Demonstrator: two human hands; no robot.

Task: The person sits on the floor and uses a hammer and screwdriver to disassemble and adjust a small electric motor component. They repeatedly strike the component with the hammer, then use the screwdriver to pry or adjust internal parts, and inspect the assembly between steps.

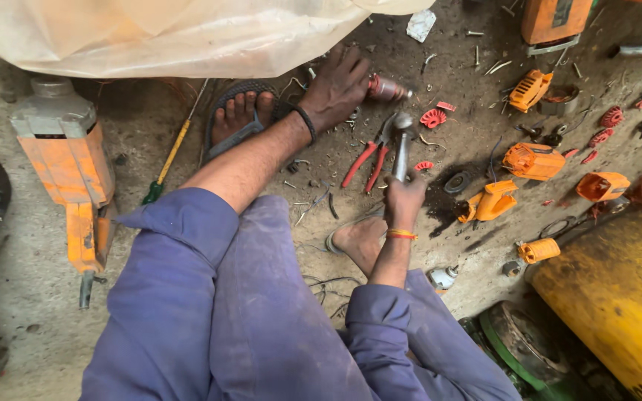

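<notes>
The person sits on the dusty floor (150, 126). Their left hand (338, 85) is spread over a small cylindrical motor part (385, 88), fingers curled on its end, pinning it to the floor. Just below that part, the right hand (404, 199) is closed tight round the handle of a metal hammer (402, 141), head up. Red-handled pliers (369, 157) lie just left of the hammer; orange casing pieces (533, 160) are scattered to its right.

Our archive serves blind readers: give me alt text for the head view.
Seated on a gritty floor, a person's left hand holds a small motor armature while the right hand grips a hammer. Red-handled pliers and orange tool housings lie around.
</notes>
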